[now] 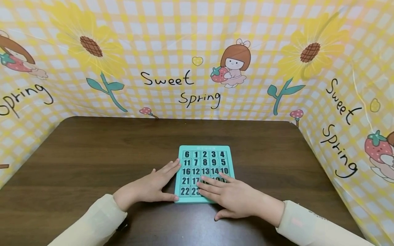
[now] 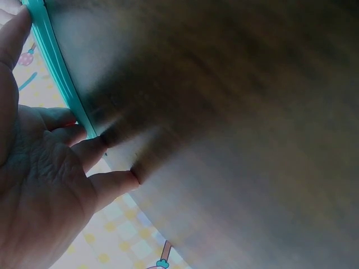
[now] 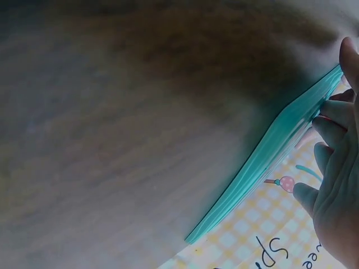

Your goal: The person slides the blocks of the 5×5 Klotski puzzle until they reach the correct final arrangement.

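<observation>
A teal sliding number puzzle lies flat on the brown table, its tiles bearing black numbers in rows. My left hand rests along the puzzle's left side, thumb at the lower left corner and fingertips at the edge higher up. In the left wrist view, the left fingers are spread and fairly straight beside the teal frame. My right hand reaches over the lower right part, its extended fingers lying over the tiles and hiding several numbers. The right wrist view shows the right fingers over the puzzle's edge.
The dark wooden table surrounds the puzzle. A yellow checked cloth with flowers and cartoon figures hangs along the back and both sides. Pale sleeves cover both forearms.
</observation>
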`<action>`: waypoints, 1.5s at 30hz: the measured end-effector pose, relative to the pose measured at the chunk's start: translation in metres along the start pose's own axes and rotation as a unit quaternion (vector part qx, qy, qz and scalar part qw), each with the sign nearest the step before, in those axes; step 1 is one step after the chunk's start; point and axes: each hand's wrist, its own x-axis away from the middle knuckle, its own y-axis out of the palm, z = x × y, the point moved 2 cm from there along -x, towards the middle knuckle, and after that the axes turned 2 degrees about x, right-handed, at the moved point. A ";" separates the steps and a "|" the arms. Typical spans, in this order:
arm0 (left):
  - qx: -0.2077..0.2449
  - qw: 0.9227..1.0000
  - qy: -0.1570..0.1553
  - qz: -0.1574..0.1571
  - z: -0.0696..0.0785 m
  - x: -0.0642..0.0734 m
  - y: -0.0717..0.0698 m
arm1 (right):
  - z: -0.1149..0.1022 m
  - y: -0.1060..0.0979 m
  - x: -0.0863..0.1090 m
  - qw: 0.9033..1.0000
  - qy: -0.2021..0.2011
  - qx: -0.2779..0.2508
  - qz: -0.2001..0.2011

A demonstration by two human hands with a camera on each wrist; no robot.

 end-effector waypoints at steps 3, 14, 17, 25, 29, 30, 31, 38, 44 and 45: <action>0.002 1.000 0.002 0.000 0.000 0.000 0.000 | 0.001 0.000 0.001 1.000 0.003 -0.004 0.000; 0.005 1.000 -0.002 -0.001 0.000 0.001 0.000 | 0.005 -0.002 0.015 1.000 0.018 -0.012 -0.010; 0.003 1.000 -0.003 -0.001 -0.001 0.000 0.000 | 0.006 -0.003 0.019 1.000 0.022 -0.013 -0.008; 0.003 1.000 0.002 -0.006 0.000 -0.002 0.001 | 0.004 -0.003 0.027 1.000 0.026 0.005 0.013; 0.003 1.000 -0.003 -0.005 -0.001 -0.001 0.001 | 0.003 -0.006 0.016 1.000 0.018 -0.005 0.015; 0.002 1.000 -0.004 -0.004 -0.001 -0.001 0.000 | 0.002 -0.007 0.011 1.000 0.014 -0.009 0.013; 0.000 1.000 -0.004 -0.003 -0.001 0.000 0.000 | 0.001 -0.008 0.006 1.000 0.011 -0.014 0.011; -0.003 1.000 0.000 -0.002 -0.002 0.000 -0.002 | -0.006 -0.009 -0.022 1.000 -0.012 -0.012 -0.001; -0.004 1.000 0.001 -0.001 -0.001 -0.001 0.000 | -0.011 -0.008 -0.032 0.999 -0.017 -0.015 -0.023; -0.003 1.000 0.001 -0.001 -0.001 -0.001 0.000 | -0.011 -0.008 -0.032 0.999 -0.017 -0.016 -0.025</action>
